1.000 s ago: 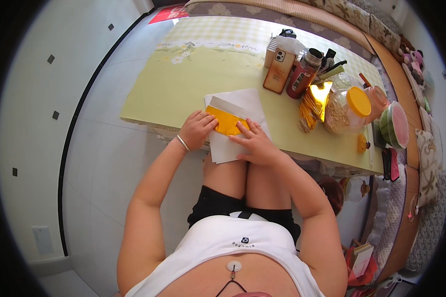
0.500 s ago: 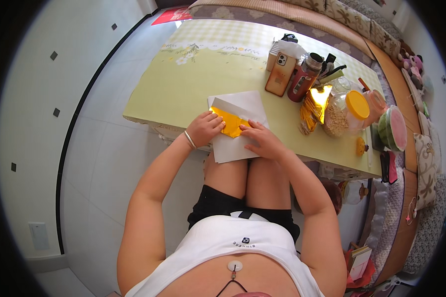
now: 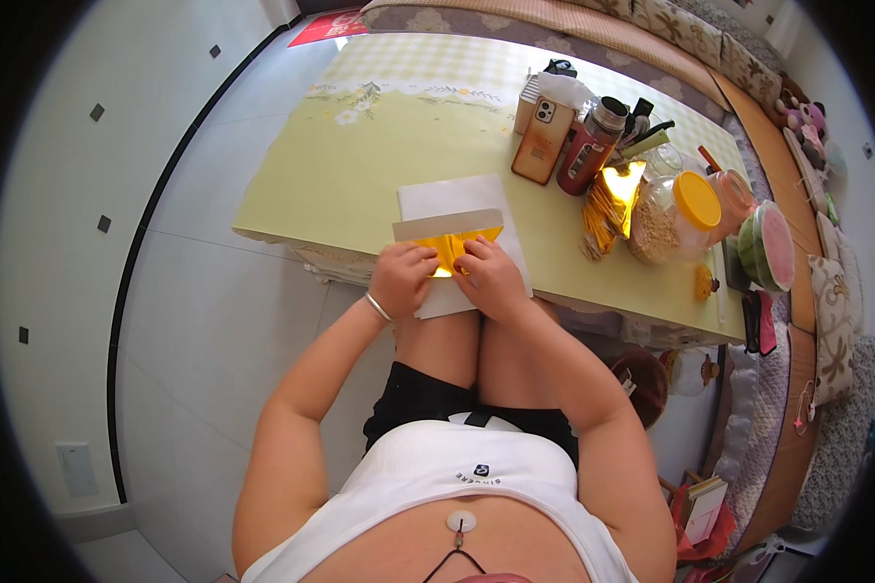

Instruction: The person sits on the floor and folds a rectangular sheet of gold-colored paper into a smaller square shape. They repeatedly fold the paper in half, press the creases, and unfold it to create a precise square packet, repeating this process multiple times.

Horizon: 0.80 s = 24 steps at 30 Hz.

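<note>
Partly folded gold foil paper (image 3: pixel 449 243), with a grey-white strip along its far side, lies at the table's near edge between my hands. My left hand (image 3: pixel 402 280), with a bangle at the wrist, has its curled fingers closed on the paper's near left part. Opposite it, my right hand (image 3: pixel 493 280) pinches the near right part, its fingertips close to those of the left. Beneath are white sheets (image 3: pixel 462 192) that stick out over the table edge above my lap. My fingers hide some of the near fold.
On the table's (image 3: pixel 350 175) right side stand a phone (image 3: pixel 543 139), a red bottle (image 3: pixel 589 151), a stack of gold foil pieces (image 3: pixel 608 209), a yellow-lidded jar (image 3: pixel 659 233) and a cut watermelon (image 3: pixel 770 248). A bin (image 3: pixel 642 389) sits on the floor to the right.
The gold paper has turned so that its grey-white strip lies nearly level. My right hand has moved left and its spread fingers have curled into a pinch, closer to my left hand.
</note>
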Each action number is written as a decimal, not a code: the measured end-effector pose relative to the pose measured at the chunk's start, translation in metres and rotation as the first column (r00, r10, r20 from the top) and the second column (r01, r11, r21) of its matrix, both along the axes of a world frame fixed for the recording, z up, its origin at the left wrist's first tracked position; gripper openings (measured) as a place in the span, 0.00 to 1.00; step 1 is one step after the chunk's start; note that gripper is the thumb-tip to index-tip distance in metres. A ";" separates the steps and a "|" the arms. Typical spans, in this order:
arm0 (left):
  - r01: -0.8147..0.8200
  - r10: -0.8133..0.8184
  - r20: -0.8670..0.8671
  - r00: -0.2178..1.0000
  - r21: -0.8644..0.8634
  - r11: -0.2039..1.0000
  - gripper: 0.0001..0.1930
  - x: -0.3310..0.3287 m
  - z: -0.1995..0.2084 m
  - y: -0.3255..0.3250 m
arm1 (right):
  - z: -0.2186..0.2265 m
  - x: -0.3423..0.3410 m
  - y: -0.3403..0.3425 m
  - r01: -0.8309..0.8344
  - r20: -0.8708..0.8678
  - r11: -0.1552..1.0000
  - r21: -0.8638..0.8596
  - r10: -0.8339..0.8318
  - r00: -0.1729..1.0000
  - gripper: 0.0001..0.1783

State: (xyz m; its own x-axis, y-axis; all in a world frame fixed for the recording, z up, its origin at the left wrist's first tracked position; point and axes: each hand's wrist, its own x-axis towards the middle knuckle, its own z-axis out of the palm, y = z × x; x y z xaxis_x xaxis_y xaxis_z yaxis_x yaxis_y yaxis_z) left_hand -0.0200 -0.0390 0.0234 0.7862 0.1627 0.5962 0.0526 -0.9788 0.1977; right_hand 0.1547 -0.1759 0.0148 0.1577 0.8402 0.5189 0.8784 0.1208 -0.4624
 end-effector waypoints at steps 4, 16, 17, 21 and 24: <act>0.046 -0.044 0.015 0.999 -0.400 0.915 0.12 -0.016 -0.008 0.041 | 0.007 -0.022 0.007 0.118 -0.042 0.991 -0.060 -0.121 0.992 0.14; -0.181 0.057 -0.320 0.946 -0.373 0.910 0.10 0.014 -0.005 0.072 | -0.011 -0.038 0.024 0.283 0.012 0.959 -0.013 -0.283 0.959 0.11; -0.199 0.075 -0.348 0.934 -0.333 0.922 0.10 0.017 -0.003 0.071 | -0.010 -0.038 0.024 0.287 0.022 0.958 -0.018 -0.287 0.958 0.11; -0.226 0.129 -0.410 0.903 -0.197 0.954 0.08 0.023 0.006 0.066 | -0.008 -0.041 0.023 0.303 0.049 0.952 -0.044 -0.301 0.952 0.13; -0.232 0.065 -0.451 0.890 -0.328 0.916 0.07 0.024 0.017 0.068 | -0.009 -0.038 0.022 0.289 0.015 0.954 -0.077 -0.289 0.957 0.16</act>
State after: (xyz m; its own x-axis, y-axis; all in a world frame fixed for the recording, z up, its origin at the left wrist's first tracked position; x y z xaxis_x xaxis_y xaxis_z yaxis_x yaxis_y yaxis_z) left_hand 0.0038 0.0285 0.0403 0.8956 0.4363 0.0875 0.3517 -0.8146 0.4613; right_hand 0.1168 -0.1534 0.0059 0.3978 0.7965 0.4553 0.8723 -0.1746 -0.4568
